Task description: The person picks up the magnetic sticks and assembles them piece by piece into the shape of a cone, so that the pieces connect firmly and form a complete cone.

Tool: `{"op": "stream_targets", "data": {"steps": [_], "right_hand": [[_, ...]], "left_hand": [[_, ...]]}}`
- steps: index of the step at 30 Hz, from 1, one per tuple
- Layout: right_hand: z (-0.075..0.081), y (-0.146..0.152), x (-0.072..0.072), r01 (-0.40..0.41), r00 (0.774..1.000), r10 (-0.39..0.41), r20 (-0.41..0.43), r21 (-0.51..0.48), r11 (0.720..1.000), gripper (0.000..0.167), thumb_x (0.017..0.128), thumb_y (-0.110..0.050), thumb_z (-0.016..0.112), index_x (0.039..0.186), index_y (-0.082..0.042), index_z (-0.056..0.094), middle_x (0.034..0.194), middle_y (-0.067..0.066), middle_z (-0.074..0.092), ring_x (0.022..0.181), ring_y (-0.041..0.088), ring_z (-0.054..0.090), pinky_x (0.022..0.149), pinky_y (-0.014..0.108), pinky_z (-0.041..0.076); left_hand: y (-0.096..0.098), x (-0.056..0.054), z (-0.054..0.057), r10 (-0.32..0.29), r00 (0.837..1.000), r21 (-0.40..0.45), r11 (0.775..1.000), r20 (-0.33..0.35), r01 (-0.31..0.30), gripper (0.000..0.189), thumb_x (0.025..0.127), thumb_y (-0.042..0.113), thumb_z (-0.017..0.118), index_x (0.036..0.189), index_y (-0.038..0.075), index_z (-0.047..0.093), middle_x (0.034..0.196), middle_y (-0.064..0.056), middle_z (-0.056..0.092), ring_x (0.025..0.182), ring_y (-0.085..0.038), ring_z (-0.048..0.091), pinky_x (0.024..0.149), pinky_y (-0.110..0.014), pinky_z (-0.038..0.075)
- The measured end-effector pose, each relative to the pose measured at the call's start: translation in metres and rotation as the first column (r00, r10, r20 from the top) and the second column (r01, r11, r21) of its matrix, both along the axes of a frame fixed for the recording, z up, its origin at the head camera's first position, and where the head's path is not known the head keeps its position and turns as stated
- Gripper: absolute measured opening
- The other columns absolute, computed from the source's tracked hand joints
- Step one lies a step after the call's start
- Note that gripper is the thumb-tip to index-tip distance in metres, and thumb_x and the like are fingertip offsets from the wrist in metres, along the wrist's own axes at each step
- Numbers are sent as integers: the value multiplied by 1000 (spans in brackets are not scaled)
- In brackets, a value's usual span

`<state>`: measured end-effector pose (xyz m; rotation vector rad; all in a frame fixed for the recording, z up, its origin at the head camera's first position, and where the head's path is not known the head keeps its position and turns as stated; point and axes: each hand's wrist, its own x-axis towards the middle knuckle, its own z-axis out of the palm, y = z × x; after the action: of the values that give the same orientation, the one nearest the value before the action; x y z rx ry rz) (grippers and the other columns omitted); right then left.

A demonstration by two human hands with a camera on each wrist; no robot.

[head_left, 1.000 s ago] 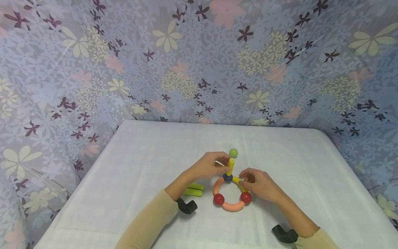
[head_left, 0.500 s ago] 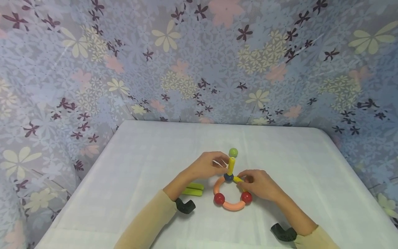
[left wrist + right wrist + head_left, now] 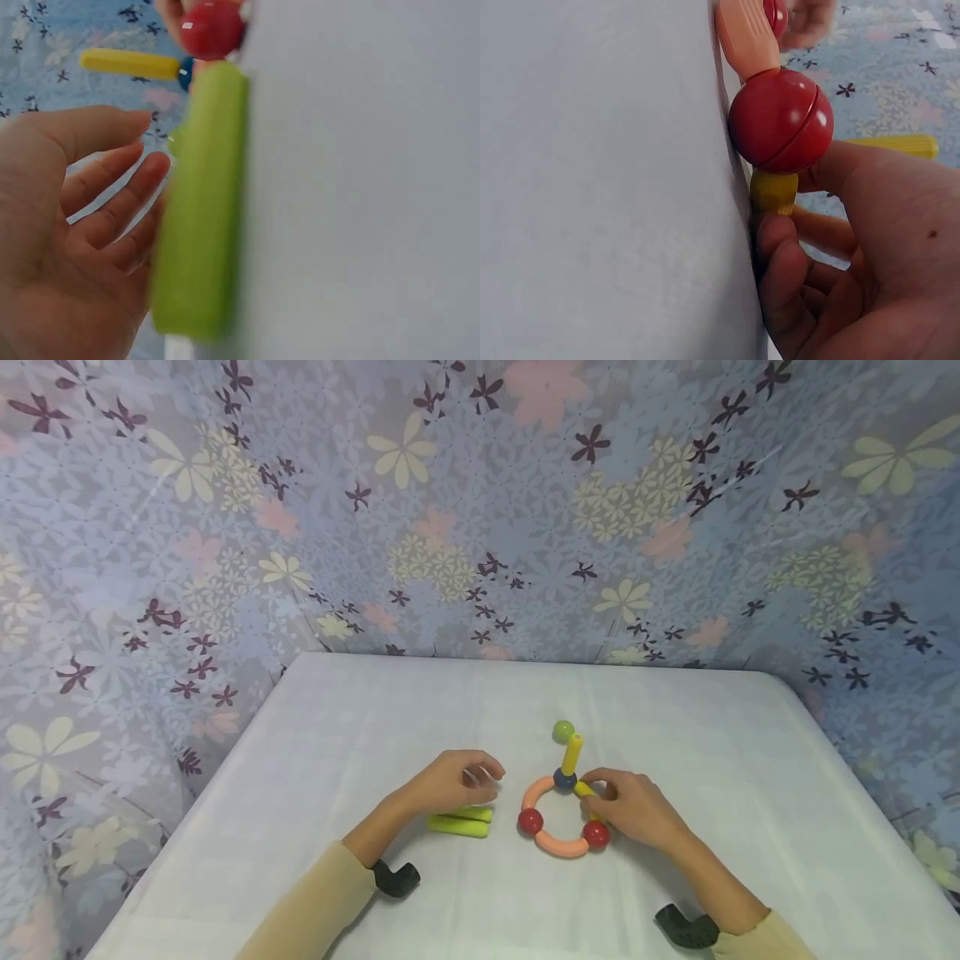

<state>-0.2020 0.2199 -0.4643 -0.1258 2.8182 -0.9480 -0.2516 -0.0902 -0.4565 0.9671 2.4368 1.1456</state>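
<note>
A ring of toy rods and balls lies on the white table. It joins two red balls [image 3: 530, 822] and a dark blue ball [image 3: 566, 779] through salmon curved rods [image 3: 562, 847] and a yellow curved rod [image 3: 583, 791]. From the blue ball a straight yellow rod [image 3: 572, 756] stands up, leaning slightly right. My right hand [image 3: 633, 806] pinches the yellow curved rod, whose middle the fingers partly hide; a red ball [image 3: 780, 120] sits beside them in the right wrist view. My left hand [image 3: 450, 782] hovers, fingers loosely bent and holding nothing, over two green rods [image 3: 459, 827].
Behind the ring a light green ball [image 3: 564, 732] rests on the table [image 3: 360, 718]. Dark curved wrist mounts [image 3: 397, 880] project from both forearms. Flowered cloth [image 3: 480, 510] hangs beyond the table's far edge.
My left hand has let go of the upright yellow rod and moved left, toward the green rods. The ring has turned slightly, its blue ball shifting right. My right hand keeps its grip.
</note>
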Motion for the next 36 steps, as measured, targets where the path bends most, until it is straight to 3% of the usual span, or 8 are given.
{"op": "stream_targets", "data": {"steps": [8, 15, 21, 26, 36], "right_hand": [[1, -2, 2, 27, 999, -26, -27, 28, 999, 38, 84, -31, 69, 118, -13, 64, 66, 3, 52, 57, 18, 48, 48, 31, 37], [3, -3, 3, 20, 1000, -19, -20, 58, 998, 40, 84, -32, 69, 119, -14, 63, 67, 2, 52, 58, 18, 48, 50, 31, 37], [3, -1, 1, 39, 999, -40, 11, 30, 999, 46, 84, -31, 70, 124, -11, 59, 66, 4, 53, 56, 19, 49, 49, 31, 39], [3, 1, 0, 22, 999, -23, 27, 21, 1000, 45, 86, -31, 69, 125, -12, 59, 67, 4, 52, 56, 18, 48, 48, 30, 37], [4, 0, 4, -2, 999, 1, 35, 42, 999, 42, 88, -30, 67, 125, -12, 59, 68, 3, 53, 58, 18, 48, 50, 31, 37]], "left_hand": [[-18, 7, -2, -4, 1000, -18, 1000, 27, 5, 33, 85, 24, 73, 116, 17, 66, 101, 3, 66, 87, -12, 61, 79, -28, 50], [-28, 7, -4, -80, 997, -30, 996, 21, 80, 28, 83, 18, 76, 110, 14, 71, 97, 4, 67, 84, -9, 60, 78, -27, 51], [-31, 6, -2, -95, 995, -142, 985, 9, 95, 18, 82, 27, 77, 100, 24, 75, 89, 15, 63, 81, -5, 59, 74, -25, 50], [-31, 4, 0, -114, 993, -196, 974, -4, 111, 15, 84, 28, 76, 99, 25, 74, 87, 15, 61, 78, -6, 57, 71, -25, 49], [-28, 0, 3, -83, 996, -191, 978, 15, 84, 16, 92, 26, 65, 106, 20, 69, 89, 14, 63, 82, -6, 59, 75, -24, 49]]}}
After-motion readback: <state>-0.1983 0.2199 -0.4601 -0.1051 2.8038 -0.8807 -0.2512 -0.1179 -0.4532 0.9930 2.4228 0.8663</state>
